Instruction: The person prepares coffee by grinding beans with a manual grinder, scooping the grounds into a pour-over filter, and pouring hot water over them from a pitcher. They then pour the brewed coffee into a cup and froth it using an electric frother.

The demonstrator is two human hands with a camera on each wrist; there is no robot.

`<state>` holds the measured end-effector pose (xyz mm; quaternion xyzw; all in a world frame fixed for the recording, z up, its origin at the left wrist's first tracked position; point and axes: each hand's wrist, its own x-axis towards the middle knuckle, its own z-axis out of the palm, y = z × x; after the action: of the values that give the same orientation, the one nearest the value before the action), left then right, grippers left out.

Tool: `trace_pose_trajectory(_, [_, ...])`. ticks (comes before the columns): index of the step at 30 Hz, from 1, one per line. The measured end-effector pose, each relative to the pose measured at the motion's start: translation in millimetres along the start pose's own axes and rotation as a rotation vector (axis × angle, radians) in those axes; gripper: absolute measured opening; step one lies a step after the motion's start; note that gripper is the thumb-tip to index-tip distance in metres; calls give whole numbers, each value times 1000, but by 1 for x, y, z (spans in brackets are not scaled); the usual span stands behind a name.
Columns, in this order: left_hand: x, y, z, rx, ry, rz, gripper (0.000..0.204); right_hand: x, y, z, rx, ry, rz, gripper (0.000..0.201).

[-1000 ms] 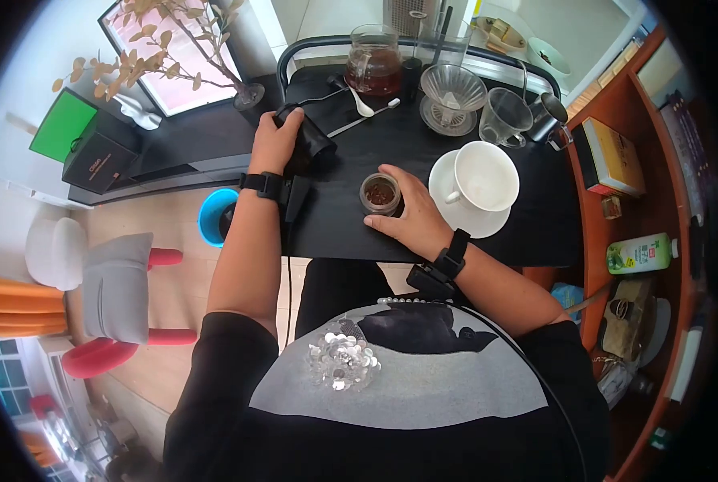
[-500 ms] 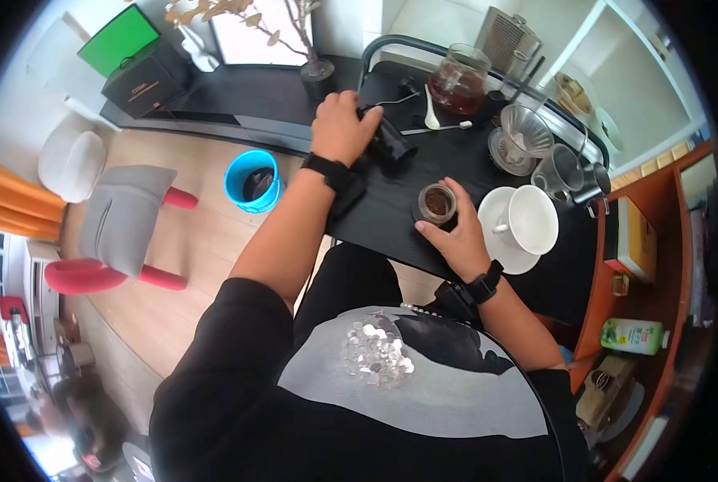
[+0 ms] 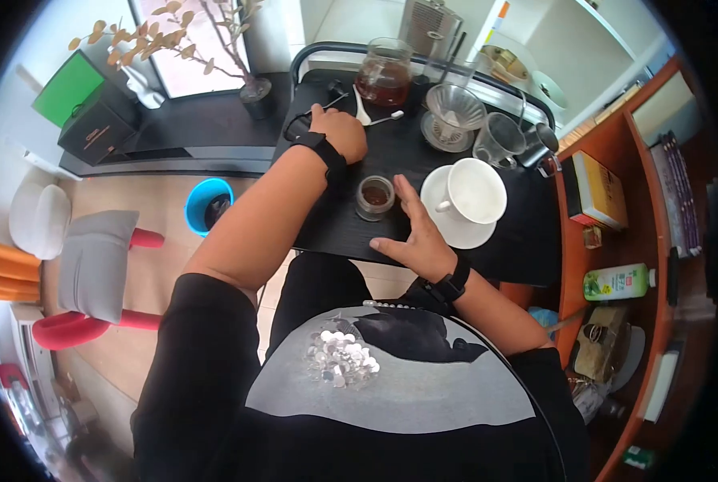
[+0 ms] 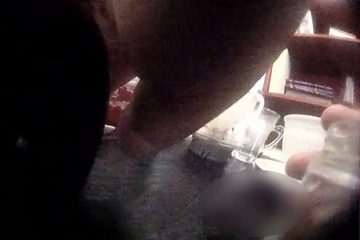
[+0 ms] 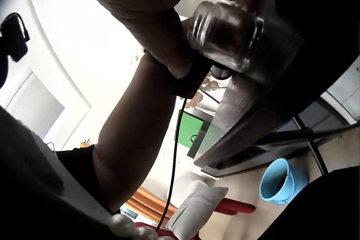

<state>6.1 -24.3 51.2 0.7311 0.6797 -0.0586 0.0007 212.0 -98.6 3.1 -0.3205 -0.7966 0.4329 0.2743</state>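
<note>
The glass jar (image 3: 374, 198) of dark brown contents stands on the black table (image 3: 327, 229); its clear wall (image 5: 228, 34) also shows in the right wrist view. Just right of it, my right hand (image 3: 420, 241) rests with fingers and thumb spread, apart from the glass in the head view. My left hand (image 3: 340, 135) is palm down over the table, up and left of the jar. Its fingertips and whatever lies beneath them are hidden, and the left wrist view is dark and blurred. A metal rod (image 3: 333, 103) and a white spoon (image 3: 361, 108) lie beyond it.
A white cup (image 3: 478, 191) on its saucer (image 3: 463, 234) stands right of my right hand. Behind are a carafe of dark liquid (image 3: 384, 80), a glass dripper (image 3: 454, 108), a glass mug (image 3: 499, 138) and a metal pitcher (image 3: 540, 145). Shelves (image 3: 576, 241) border the right.
My right hand has come off the jar, its fingers spreading beside it. My left hand has turned over, and the black cylinder it held is now out of clear sight. The head view has shifted.
</note>
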Motion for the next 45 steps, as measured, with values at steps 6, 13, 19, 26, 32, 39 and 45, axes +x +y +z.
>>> trace_pose_trajectory(6, [4,19,4,86,-23,34,22,-19,-13,-21,-60,-55,-26,84])
trace_pose_trajectory(13, [6,27,5,154,80,56,18,-39,-16,-36,130,-16,-38,66])
trace_pose_trajectory(19, [20,21,7,215,14,-19,16,-51,-16,-43,202,-3,-35,58])
trace_pose_trajectory(26, [27,31,8,219,-58,-16,25,-61,-15,-49,243,16,4,55])
trace_pose_trajectory(32, [24,33,13,214,85,19,16,-67,-10,-52,255,30,2,55])
trace_pose_trajectory(39, [17,31,-5,160,80,67,14,-70,-11,-53,293,21,22,52])
trace_pose_trajectory(45, [3,29,-40,26,100,59,19,-72,-24,-59,309,-33,26,44])
